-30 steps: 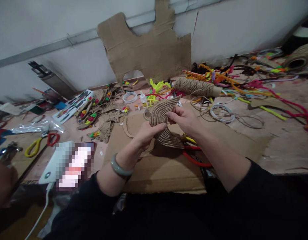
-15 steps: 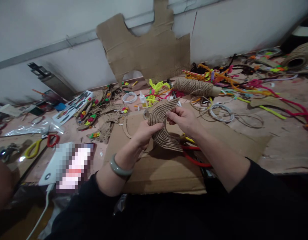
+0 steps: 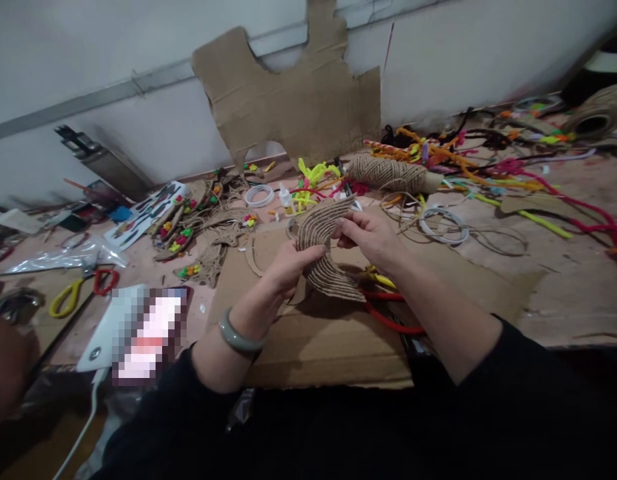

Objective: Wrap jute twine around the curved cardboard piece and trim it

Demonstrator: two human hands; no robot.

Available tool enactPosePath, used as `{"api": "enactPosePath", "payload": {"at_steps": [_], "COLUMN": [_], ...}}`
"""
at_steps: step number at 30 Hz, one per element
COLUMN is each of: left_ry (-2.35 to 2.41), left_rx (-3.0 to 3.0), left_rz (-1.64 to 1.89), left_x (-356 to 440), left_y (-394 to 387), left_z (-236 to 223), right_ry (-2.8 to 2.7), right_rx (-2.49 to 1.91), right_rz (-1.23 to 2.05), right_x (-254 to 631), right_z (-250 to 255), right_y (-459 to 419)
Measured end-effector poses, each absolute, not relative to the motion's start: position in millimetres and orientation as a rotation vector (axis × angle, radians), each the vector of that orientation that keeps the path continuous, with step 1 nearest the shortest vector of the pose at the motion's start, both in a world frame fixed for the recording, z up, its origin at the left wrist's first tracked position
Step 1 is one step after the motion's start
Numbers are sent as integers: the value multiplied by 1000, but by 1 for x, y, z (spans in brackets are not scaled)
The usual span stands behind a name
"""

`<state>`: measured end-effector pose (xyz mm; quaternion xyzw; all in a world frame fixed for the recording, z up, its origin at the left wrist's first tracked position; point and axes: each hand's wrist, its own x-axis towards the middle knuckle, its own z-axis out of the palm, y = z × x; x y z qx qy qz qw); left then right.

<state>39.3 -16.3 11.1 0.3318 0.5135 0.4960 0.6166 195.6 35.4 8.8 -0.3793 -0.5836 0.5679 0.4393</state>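
A crescent-shaped piece covered in rows of jute twine (image 3: 315, 257) is held up above a cardboard sheet (image 3: 328, 353). My left hand (image 3: 287, 268) grips its left, outer side, the thumb lying across the twine rows. At the inner edge near the upper tip, my right hand (image 3: 361, 235) is closed in a pinch on the same piece; whether a loose twine end is between the fingertips I cannot tell. Below my right forearm lie scissors with red and yellow handles (image 3: 395, 320), partly hidden.
A spool of twine (image 3: 388, 173) and colourful pipe cleaners (image 3: 518, 180) lie behind to the right. Finished twine shapes (image 3: 188, 217), a glue bottle (image 3: 285, 199), a second pair of scissors (image 3: 68, 297) and a phone (image 3: 151, 333) lie leftward. Another person's arm (image 3: 5, 360) shows at far left.
My right hand has shifted slightly along the inner edge of the twine crescent. The other person's arm at far left has moved up and into view a little more.
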Motion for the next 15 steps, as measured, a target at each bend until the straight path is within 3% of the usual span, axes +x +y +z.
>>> {"api": "enactPosePath", "payload": {"at_steps": [15], "left_ry": [1218], "left_rx": [804], "left_rz": [1342], "left_x": [30], "left_y": [-10], "left_z": [13], "right_ry": [-2187], "right_rx": [-1003], "right_rz": [1179], "right_x": [197], "right_z": [12], "right_y": [27]}}
